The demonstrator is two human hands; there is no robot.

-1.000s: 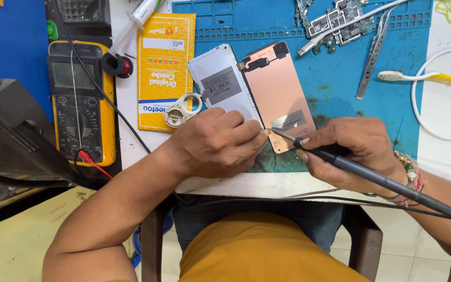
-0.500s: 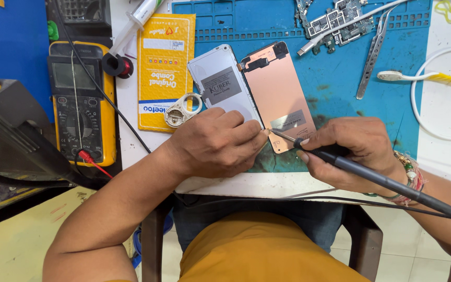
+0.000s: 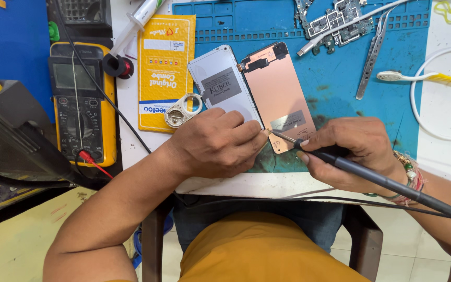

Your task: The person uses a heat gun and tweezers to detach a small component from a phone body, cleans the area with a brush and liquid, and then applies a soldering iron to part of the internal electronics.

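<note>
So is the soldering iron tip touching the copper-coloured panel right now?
Touching. In the head view the soldering iron in the right hand lays its tip on the lower edge of the copper-coloured panel, with no gap visible.

- Scene is lit brightly and evenly; diffuse light from above is indicated.
- Soft, short shadows are cast under the left hand [image 3: 217,143] and right hand [image 3: 353,151] onto the blue mat [image 3: 340,89].
- A mild sheen is seen on the copper-coloured panel [image 3: 283,94]; no harsh glare is noted.
- White bench surface [image 3: 444,109] at the right is near overexposure.
- Focus is sharp on the bench centre; the black object [image 3: 16,141] at the left edge is softened.
- Slight wide-angle stretching is observed towards the corners.
</note>
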